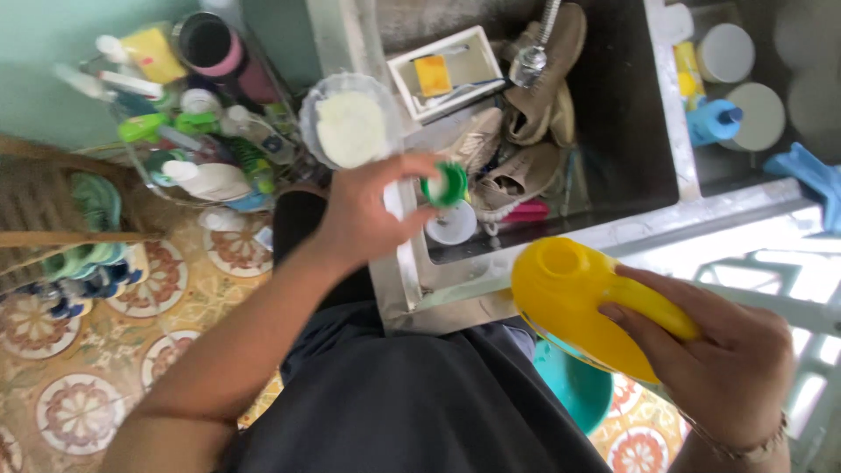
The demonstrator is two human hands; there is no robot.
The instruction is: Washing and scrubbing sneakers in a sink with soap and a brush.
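- Left hand (363,215): fingers (419,166) closed on a green cap (446,185), held over the sink (613,131) rim.
- Right hand (718,359): fingers wrapped around the handle of an uncapped yellow bottle (578,302), at 4 o'clock from the cap, well apart.
- Sink crowded with beige shoes (526,105); open floor (79,368) at 8 o'clock.

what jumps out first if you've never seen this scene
The bright yellow jug, open mouth up, gripped by the right hand at lower right, just in front of the steel sink. Next, the green cap pinched in the left hand over the sink's left edge. Beige shoes lie in the sink under the tap.
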